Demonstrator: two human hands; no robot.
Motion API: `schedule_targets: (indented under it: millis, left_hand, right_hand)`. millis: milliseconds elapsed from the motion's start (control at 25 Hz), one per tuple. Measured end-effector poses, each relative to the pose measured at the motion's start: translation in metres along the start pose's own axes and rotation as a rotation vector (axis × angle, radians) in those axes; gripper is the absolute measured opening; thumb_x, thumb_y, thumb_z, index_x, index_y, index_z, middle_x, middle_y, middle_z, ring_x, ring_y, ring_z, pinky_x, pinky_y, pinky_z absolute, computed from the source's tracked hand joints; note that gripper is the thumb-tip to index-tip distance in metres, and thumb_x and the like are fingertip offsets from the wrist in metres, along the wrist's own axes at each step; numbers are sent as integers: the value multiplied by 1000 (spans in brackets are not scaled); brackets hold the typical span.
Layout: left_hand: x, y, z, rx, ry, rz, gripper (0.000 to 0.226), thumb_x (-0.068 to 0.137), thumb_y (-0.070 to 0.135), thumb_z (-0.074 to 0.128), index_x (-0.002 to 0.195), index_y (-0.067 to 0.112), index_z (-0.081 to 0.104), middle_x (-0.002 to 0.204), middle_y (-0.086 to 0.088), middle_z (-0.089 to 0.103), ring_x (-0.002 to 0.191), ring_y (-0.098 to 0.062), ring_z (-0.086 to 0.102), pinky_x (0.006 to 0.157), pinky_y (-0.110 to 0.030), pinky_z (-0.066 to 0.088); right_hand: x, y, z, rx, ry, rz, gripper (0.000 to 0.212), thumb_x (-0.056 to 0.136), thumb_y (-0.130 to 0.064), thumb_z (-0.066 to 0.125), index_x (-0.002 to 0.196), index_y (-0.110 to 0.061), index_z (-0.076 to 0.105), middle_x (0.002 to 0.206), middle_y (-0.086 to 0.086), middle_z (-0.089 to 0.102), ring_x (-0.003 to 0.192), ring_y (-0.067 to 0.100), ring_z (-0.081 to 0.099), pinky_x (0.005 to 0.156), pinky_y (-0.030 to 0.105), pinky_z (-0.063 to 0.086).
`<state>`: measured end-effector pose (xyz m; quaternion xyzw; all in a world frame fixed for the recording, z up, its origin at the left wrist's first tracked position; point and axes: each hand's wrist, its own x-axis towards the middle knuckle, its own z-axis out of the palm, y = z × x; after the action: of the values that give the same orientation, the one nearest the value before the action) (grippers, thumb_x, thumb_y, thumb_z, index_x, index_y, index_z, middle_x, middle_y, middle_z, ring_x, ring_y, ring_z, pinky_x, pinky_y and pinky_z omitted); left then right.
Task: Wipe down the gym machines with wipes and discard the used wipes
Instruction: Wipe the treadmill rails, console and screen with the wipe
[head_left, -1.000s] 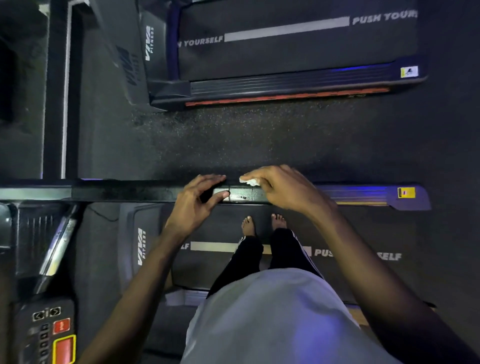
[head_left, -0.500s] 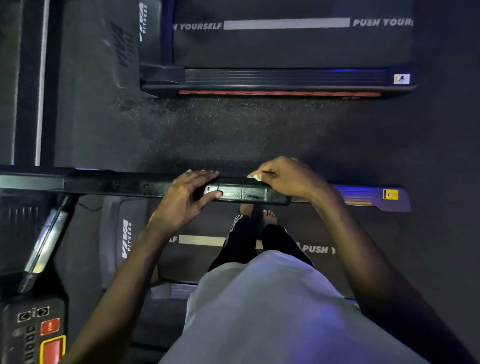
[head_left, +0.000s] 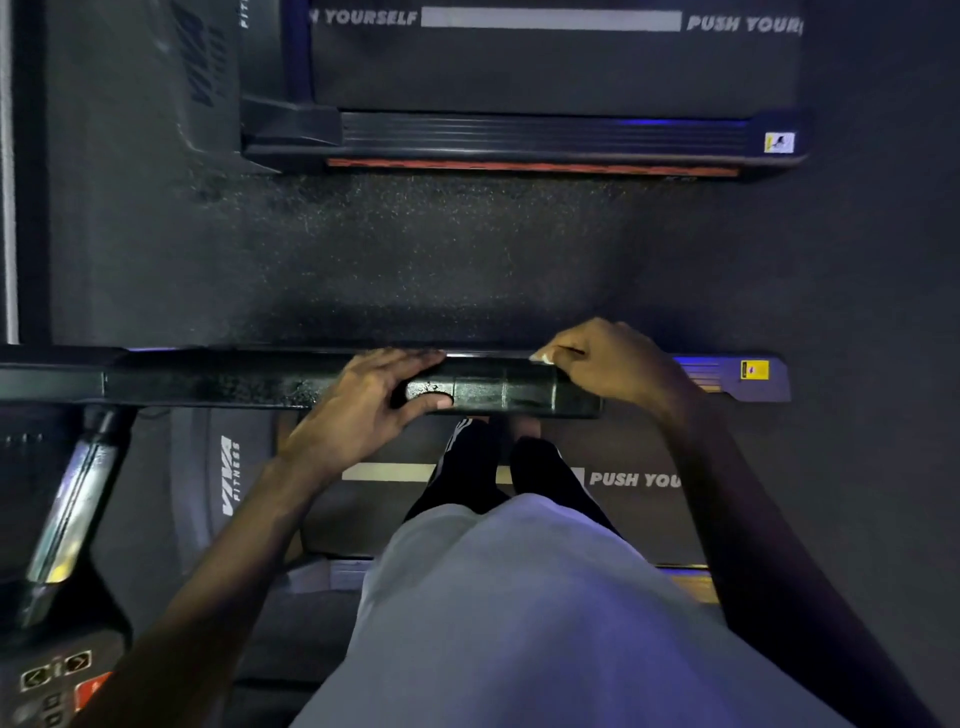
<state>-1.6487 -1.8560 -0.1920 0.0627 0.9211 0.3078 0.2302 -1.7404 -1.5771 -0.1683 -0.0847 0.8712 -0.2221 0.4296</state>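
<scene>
A glossy black treadmill handrail (head_left: 498, 387) runs left to right below me. My left hand (head_left: 363, 410) grips it near its middle, fingers over the top and thumb on the near side. My right hand (head_left: 613, 364) sits over the rail's right end and presses a white wipe (head_left: 540, 357) against the far top edge; only a small corner of the wipe shows under the fingers. The rail surface looks wet and shiny between my hands.
I stand on a treadmill belt (head_left: 634, 480) marked PUSH YOURSELF. The console (head_left: 57, 680) with red buttons is at the lower left. A second treadmill (head_left: 519, 140) lies ahead across a strip of dark speckled floor (head_left: 415, 260).
My right hand has slid the wipe rightward along the handrail toward its end. My left hand keeps its grip on the rail. The view has tilted slightly downward.
</scene>
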Motion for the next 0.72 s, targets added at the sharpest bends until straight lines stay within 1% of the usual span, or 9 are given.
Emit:
schedule_targets:
  millis: [40,120,240,320,400,440,600,720]
  left_hand:
    - [-1,-4,-1,6,-9,2,70,85,71,44,140,29,53,139,6,56,130,-10,47,111,-26,29]
    - [-1,-10,-1,22,-17,0,70,84,72,43,140,31,52,140,7,56,130,-12,48,113,-32,32]
    - [1,-12,-3,37,-34,18,74,83,74,43,140,28,53,137,5,58,127,-14,52,110,-37,38]
    - [1,-14,-6,65,-50,31,76,82,76,42,140,28,52,136,4,59,125,-14,52,110,-33,37]
    - [-1,-20,-10,108,-43,32,78,81,77,42,140,26,54,133,3,61,123,-16,54,106,-27,32]
    - [-2,-24,-13,129,-31,29,80,80,78,41,139,25,55,131,2,63,121,-17,55,105,-27,32]
    - [-8,-31,-13,183,2,31,79,83,80,38,138,26,54,127,2,64,117,-19,57,103,-32,36]
    - [-9,-29,-13,211,27,17,78,83,81,37,137,28,54,126,5,64,116,-16,55,100,-28,32]
  right_hand:
    - [1,-1,0,-9,2,10,29,97,-23,53,114,-34,74,114,-10,73,108,14,67,95,31,50]
    - [11,-20,6,19,-19,-47,31,97,-20,53,114,-34,74,117,-11,72,112,13,65,98,30,47]
    - [20,-43,18,89,-96,-120,28,101,-26,52,118,-35,72,123,-12,69,117,10,62,104,30,45]
    - [19,-31,11,65,-76,-59,29,100,-26,52,116,-37,72,121,-10,70,117,14,63,103,30,45]
    - [14,-18,5,-8,-37,36,30,98,-22,52,114,-35,74,118,-7,72,113,17,64,93,25,43]
    - [15,-19,5,-28,-33,39,32,97,-20,52,114,-34,74,117,-7,72,112,16,65,90,23,43]
    - [25,-56,22,68,-90,-114,35,97,-14,51,118,-33,72,121,-11,70,113,8,64,95,23,44]
    - [17,-48,21,212,-19,-116,31,97,-17,59,126,-27,67,117,-6,72,110,9,66,96,24,47]
